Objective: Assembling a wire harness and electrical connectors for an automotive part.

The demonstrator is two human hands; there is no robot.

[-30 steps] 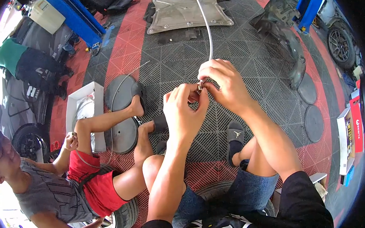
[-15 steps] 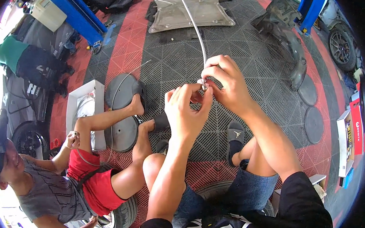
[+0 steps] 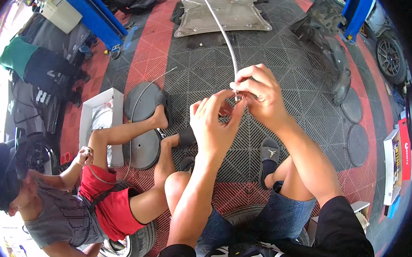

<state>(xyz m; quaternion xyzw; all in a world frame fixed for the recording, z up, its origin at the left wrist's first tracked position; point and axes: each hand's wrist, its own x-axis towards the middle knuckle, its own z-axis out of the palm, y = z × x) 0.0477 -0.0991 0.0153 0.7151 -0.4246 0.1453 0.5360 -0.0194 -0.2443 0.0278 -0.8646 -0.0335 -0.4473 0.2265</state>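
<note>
A thin silver-grey hose [image 3: 226, 37] comes down from the far edge and ends at a small metal fitting [image 3: 237, 97] in front of me. My left hand [image 3: 213, 125] is closed in a pinch, thumb and forefinger on the fitting from the left. From the other side my right hand [image 3: 266, 98] pinches the hose end right at the fitting, its fingers curled. Fingertips hide part of the fitting, so its exact shape is unclear. Both hands are raised over the floor, beyond my knees.
At my left a seated person [image 3: 61, 217] in red shorts holds another thin hose [image 3: 139, 97]. Near them are an open white box [image 3: 82, 119] and round black discs [image 3: 146, 149]. A metal panel [image 3: 222, 15] lies ahead. Blue posts [image 3: 98, 21] rise at both sides.
The whole view has shifted slightly right and down. My fingers have shifted a little around the fitting, keeping their pinch. The seated person's head has tipped further down.
</note>
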